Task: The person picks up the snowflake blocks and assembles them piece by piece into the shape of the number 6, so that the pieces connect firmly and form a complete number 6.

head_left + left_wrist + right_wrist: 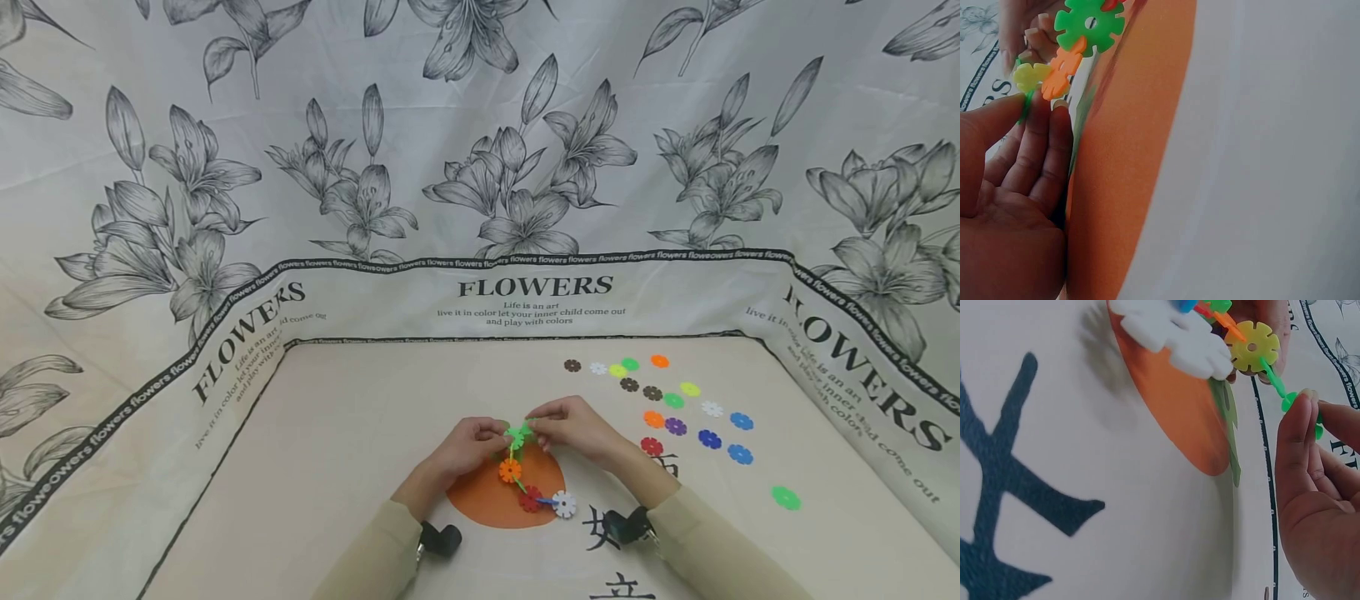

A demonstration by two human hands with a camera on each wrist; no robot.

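The left hand (472, 443) pinches a multicoloured chain of notched plastic discs (510, 472) by its green end. The right hand (576, 427) pinches a green notched plastic disc (1289, 403) there.

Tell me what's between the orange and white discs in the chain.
In the head view, from the orange disc to the white disc: a green disc, a red disc, then a blue disc.

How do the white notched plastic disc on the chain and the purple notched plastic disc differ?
The white disc is joined to a blue notched plastic disc; the purple disc lies loose. The white disc is pale, the purple disc darker. Both have notched rims.
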